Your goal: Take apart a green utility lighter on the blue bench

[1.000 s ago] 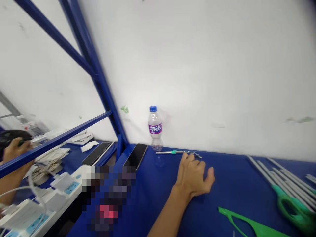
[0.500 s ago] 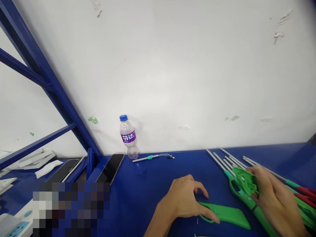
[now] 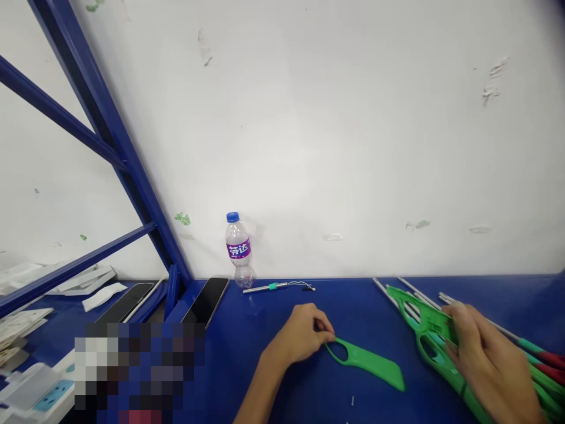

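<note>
My left hand (image 3: 302,334) pinches the looped end of a green plastic shell (image 3: 375,364), whose broad end points right over the blue table. In my right hand (image 3: 489,359) is another green plastic shell (image 3: 435,318), its ribbed inner side showing; part of it is hidden by my fingers. Just beneath it lie several long-nosed lighters with silver tubes, one with a green handle (image 3: 461,383). A small screw (image 3: 352,400) lies on the table in front of the left-hand shell.
An upright plastic bottle (image 3: 239,250) stands against the white wall. A silver tube with thin wires (image 3: 265,288) lies beside it. A phone (image 3: 207,300) rests at the left, near a blue frame (image 3: 132,182). Red-handled lighters (image 3: 551,359) are at the far right. A power strip (image 3: 48,394) is lower left.
My left hand has closed on the loop of the green shell and shifted it left. My right hand has turned its shell so more of it shows. The view has shifted slightly.
</note>
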Demonstrator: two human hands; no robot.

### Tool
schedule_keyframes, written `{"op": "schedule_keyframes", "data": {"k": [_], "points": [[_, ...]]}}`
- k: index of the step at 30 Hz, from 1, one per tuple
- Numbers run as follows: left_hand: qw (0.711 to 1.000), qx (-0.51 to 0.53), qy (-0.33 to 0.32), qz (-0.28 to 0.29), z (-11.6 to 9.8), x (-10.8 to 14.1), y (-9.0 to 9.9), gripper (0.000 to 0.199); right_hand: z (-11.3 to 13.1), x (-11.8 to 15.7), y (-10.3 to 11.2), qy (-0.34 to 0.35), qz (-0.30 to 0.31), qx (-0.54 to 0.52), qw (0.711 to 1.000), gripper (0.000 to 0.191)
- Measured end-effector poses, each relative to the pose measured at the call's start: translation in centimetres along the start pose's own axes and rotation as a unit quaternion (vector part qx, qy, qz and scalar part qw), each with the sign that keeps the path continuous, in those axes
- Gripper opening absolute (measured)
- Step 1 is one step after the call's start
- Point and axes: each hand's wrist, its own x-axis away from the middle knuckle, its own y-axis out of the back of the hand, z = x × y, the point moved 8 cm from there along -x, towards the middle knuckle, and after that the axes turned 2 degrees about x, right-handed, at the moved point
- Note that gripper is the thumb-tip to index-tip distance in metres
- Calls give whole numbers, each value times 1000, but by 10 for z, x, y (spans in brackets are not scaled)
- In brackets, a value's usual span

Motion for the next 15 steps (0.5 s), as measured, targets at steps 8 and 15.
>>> {"op": "schedule_keyframes", "data": {"k": [8,15], "points": [[988,-81,45,-121,22,22,64,20,31,7,2,131,-10,52,990,49],[991,-45,35,-123,2,116,41,22,46,29,-24,226,105,48,967,44]]}}
